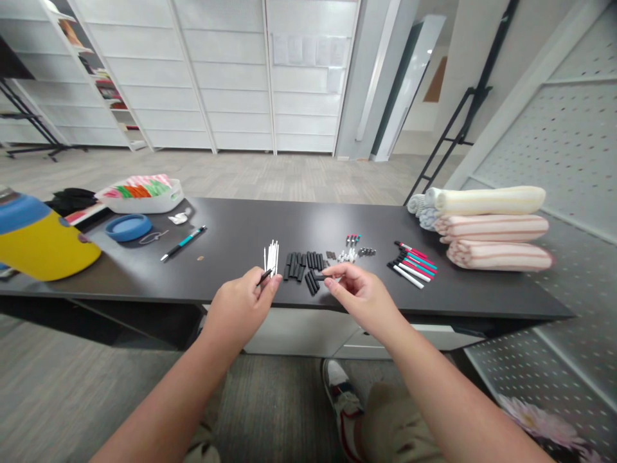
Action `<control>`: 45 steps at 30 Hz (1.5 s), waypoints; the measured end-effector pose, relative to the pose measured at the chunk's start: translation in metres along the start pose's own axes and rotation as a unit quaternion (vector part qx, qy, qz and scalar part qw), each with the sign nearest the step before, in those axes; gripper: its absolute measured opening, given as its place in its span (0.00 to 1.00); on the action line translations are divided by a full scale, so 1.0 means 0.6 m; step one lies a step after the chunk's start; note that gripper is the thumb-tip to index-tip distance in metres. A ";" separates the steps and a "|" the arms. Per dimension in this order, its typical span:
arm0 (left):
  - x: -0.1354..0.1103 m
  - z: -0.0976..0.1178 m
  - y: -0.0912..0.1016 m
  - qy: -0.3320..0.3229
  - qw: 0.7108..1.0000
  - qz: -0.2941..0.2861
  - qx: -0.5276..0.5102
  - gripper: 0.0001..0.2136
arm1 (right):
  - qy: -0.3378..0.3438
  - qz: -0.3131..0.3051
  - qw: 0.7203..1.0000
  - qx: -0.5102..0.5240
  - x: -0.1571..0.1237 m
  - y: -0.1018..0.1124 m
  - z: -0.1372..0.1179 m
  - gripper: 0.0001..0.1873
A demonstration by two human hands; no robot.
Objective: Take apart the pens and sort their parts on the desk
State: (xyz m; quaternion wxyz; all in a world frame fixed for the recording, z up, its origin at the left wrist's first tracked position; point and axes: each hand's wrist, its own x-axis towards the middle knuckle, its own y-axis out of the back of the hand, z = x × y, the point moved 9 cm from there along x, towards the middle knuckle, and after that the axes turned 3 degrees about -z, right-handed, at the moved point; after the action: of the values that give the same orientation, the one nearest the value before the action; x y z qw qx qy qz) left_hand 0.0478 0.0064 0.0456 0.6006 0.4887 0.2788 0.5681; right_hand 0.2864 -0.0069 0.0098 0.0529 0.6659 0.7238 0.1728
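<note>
My left hand (241,307) is closed in a pinch around a small black pen piece (263,277), just in front of the thin white pen refills (272,256). Between the thumb and forefinger of my right hand (360,292) is a short black grip sleeve (322,278), held level over the table. More black sleeves (295,265) lie in rows between my hands. Beyond my right fingers are small clear plastic parts (347,255), little metal parts (367,252) and coloured pen push-buttons (353,240). Pen barrels (415,262) in red, teal and white lie to the right.
A whole teal-and-black pen (184,243) lies on the dark table (231,222) at left. Near it are a blue ring-shaped object (128,227), a white basket (168,199) and a yellow-and-blue container (43,241). Rolled towels (496,226) are stacked at right.
</note>
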 end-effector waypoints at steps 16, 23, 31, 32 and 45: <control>-0.001 0.017 -0.019 -0.022 0.971 -0.066 -0.230 0.19 | 0.239 0.029 0.944 -0.226 -0.008 -0.070 -0.127 0.02; -0.005 0.006 -0.015 0.006 0.937 -0.070 -0.342 0.18 | 0.274 0.007 0.932 -0.236 -0.009 -0.112 -0.137 0.04; -0.004 -0.017 -0.017 0.033 0.934 -0.071 -0.348 0.16 | 0.223 -0.050 0.950 -0.214 0.012 -0.120 -0.127 0.09; -0.004 -0.019 -0.015 0.031 0.935 -0.071 -0.347 0.16 | 0.236 -0.060 0.950 -0.196 0.013 -0.120 -0.131 0.08; 0.004 -0.063 -0.011 0.048 0.919 -0.044 -0.389 0.19 | 0.261 -0.058 0.949 -0.170 0.035 -0.122 -0.160 0.10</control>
State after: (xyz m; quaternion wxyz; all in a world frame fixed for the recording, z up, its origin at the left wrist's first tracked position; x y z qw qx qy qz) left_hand 0.0173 0.0195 0.0261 0.7535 0.1760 0.0855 0.6276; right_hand 0.1856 -0.0074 0.0793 -0.0157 0.5358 0.7095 0.4575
